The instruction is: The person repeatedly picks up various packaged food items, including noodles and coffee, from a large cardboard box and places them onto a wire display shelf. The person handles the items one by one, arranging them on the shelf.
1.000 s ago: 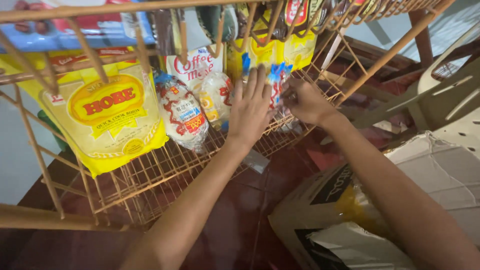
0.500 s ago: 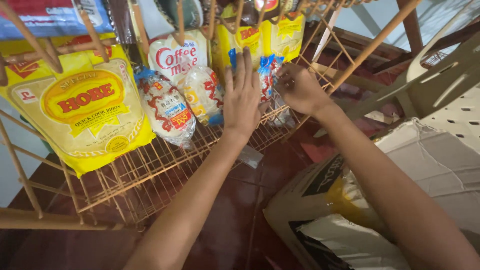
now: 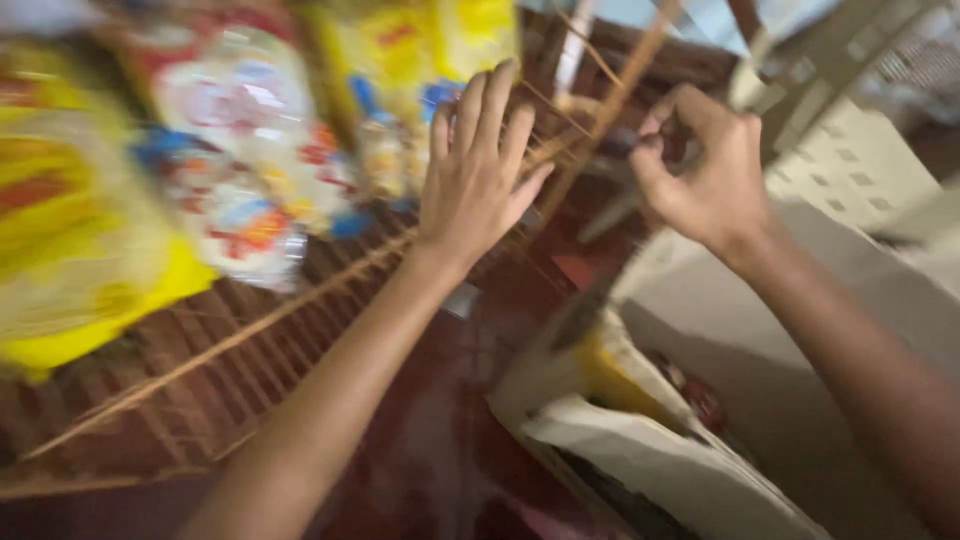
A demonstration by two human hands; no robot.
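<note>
My left hand (image 3: pixel 480 170) is raised with its fingers spread and holds nothing. It hovers in front of the orange wire rack (image 3: pixel 250 330), close to small hanging packets (image 3: pixel 390 150). My right hand (image 3: pixel 710 170) is off to the right, beyond the rack's corner. Its thumb and fingers pinch what looks like a small dark item (image 3: pixel 620 140), which the blur makes hard to identify. A big yellow packet (image 3: pixel 70 250) and white-and-red packets (image 3: pixel 240 150) lie in the rack at the left. The whole view is motion-blurred.
An open cardboard box (image 3: pixel 680 440) with a yellow item inside stands at the lower right, under my right forearm. A white perforated plastic piece (image 3: pixel 850 150) sits at the upper right. A dark red floor (image 3: pixel 440 440) lies below the rack.
The view has swung right and blurred. My right hand has pulled away from the packets to the right of the rack. My left hand stays spread near the rack.
</note>
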